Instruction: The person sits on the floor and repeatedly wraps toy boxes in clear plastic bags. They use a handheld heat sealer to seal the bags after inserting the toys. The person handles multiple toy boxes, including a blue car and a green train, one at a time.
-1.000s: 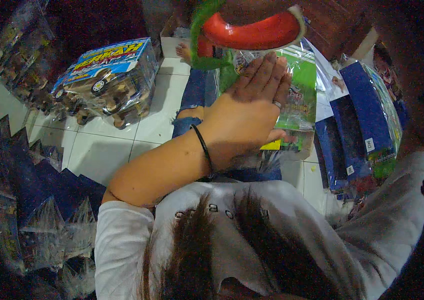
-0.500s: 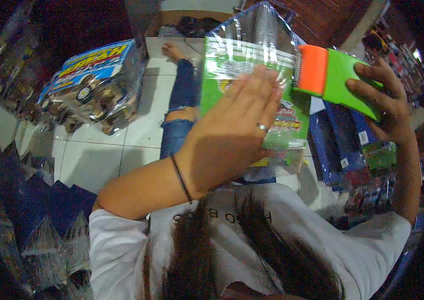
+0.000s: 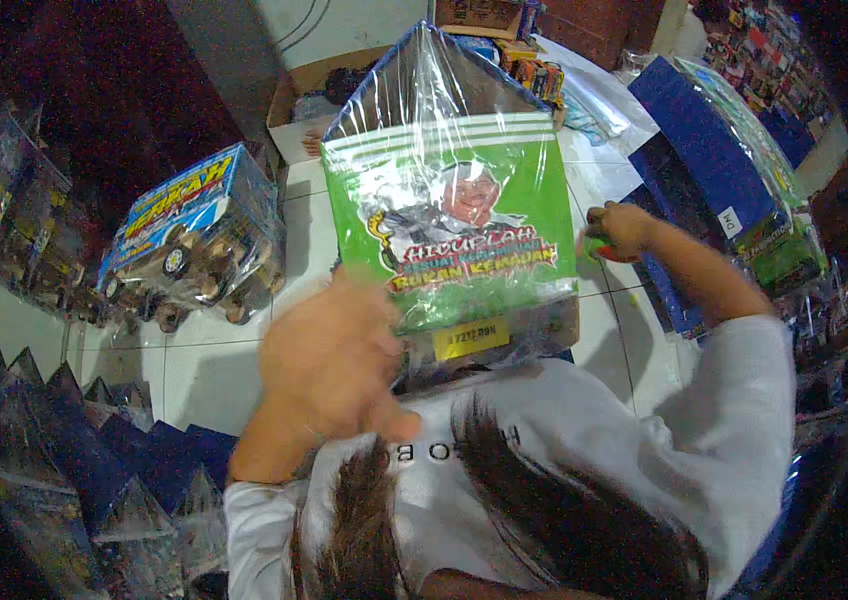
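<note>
A toy truck [image 3: 454, 215] wrapped in clear plastic stands in front of me, its green printed panel facing me and a yellow plate below. Glossy film rises to a blue-edged peak above the panel. My left hand [image 3: 329, 350] is at the truck's lower left, smeared by motion, so its fingers are hard to read. To the right of the truck, low near the floor, my right hand [image 3: 619, 230] is closed round the tape dispenser [image 3: 599, 250]. Only a bit of its green and orange body shows under the fingers.
Another wrapped toy truck [image 3: 194, 240] stands on the tiles at left. Pointed plastic-wrapped packages [image 3: 134, 510] crowd the lower left. Blue-sided wrapped trucks [image 3: 709, 160] line the right. Behind stand an open cardboard box [image 3: 289, 135] and small boxes [image 3: 539, 80].
My right hand has lowered toward the floor with the tape dispenser. The left hand has come off the green panel, moving left and toward me. More of the panel shows.
</note>
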`<act>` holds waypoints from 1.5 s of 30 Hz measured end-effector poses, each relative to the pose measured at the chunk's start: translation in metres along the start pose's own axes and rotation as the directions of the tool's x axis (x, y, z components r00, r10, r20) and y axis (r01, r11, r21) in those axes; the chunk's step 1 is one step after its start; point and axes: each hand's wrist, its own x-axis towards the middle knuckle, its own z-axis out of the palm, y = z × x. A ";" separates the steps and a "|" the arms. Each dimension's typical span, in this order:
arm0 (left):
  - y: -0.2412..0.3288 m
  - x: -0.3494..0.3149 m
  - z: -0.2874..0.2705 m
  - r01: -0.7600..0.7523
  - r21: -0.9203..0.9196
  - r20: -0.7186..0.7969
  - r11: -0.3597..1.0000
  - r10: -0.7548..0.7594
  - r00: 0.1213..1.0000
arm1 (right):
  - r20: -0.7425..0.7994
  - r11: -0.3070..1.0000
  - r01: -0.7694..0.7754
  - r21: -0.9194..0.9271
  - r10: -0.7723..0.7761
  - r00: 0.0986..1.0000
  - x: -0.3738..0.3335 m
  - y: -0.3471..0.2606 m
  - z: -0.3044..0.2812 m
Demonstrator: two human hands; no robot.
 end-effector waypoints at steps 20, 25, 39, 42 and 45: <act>0.018 0.165 0.108 0.149 -0.480 0.848 0.864 0.415 0.329 | -0.428 -0.044 0.606 0.794 0.668 0.609 0.068 -0.101 -0.038; -0.039 0.127 0.052 0.548 -0.515 0.576 0.659 -0.207 0.791 | -0.039 -0.697 0.228 0.679 0.275 0.961 0.119 -0.141 -0.078; -0.170 0.042 0.103 0.156 0.021 -0.308 0.988 -0.142 0.941 | -0.324 -0.425 0.277 0.862 -0.042 0.945 0.160 -0.078 -0.221; -0.154 0.003 0.132 -0.236 0.634 -0.109 0.736 0.388 0.915 | -0.585 0.328 0.589 0.739 -0.122 0.802 0.176 -0.075 -0.247; -0.136 -0.038 0.165 -0.558 0.810 0.510 0.182 0.255 0.822 | -0.090 0.131 0.107 0.986 -0.125 0.988 0.200 -0.104 -0.253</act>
